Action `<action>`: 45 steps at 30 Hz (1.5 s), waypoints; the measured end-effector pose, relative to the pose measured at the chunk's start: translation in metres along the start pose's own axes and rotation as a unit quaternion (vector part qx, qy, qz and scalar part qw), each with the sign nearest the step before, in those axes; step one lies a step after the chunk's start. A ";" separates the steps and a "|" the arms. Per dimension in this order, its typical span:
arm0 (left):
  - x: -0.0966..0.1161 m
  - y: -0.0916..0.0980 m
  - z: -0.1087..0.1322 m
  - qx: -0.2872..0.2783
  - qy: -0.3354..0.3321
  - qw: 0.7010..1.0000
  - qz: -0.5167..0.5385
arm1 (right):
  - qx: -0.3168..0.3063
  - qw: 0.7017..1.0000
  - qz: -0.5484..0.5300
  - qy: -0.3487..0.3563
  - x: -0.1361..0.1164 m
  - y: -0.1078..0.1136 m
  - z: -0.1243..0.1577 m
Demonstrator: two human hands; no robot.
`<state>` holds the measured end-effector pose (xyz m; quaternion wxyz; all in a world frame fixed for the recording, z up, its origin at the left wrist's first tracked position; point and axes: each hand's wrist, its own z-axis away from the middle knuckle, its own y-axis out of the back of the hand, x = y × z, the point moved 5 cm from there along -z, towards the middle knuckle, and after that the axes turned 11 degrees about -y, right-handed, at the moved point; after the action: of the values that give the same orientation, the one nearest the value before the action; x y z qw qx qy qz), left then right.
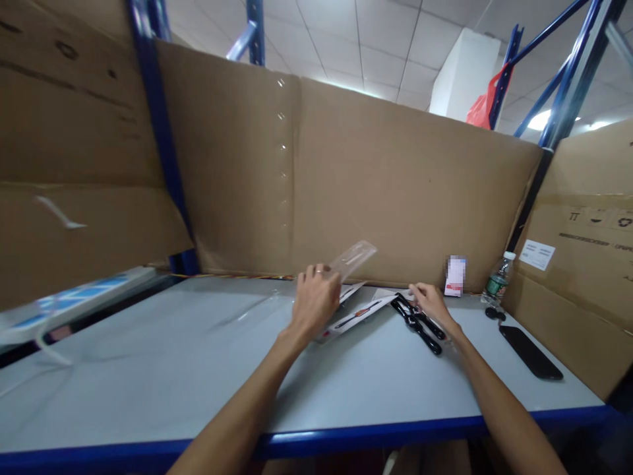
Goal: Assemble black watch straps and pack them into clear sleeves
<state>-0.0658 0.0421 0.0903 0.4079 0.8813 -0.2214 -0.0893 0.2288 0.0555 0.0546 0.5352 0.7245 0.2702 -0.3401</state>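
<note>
My left hand (pixel 316 297) is closed around a clear plastic blister cover (pixel 357 258), which sticks out past its fingers to the upper right. Under and beside that hand lies a white printed card (pixel 361 314) with a picture of a long slim tool, and the edge of another card shows behind it. My right hand (pixel 431 305) has its fingertips pinched together at the card's far right end. Just below the right hand, several black glossy handled tools (pixel 415 324) lie crossed on the table; their exact kind I cannot tell.
The grey table (pixel 198 382) has a blue front edge and cardboard walls. At right are a plastic bottle (pixel 498 280), a black phone-like slab (pixel 531 353), a small black round object (pixel 494 314) and a propped-up screen (pixel 455 277). Clear plastic (pixel 257 307) lies left of my hands.
</note>
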 end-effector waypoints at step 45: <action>0.051 -0.068 0.014 -0.033 0.283 0.420 0.861 | -0.041 0.895 0.436 -0.080 0.013 -0.012 0.016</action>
<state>-0.0042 0.0475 0.0310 0.3403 0.1915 -0.7337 0.5561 0.2242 0.0436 0.0344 0.6787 0.7176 -0.1029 -0.1175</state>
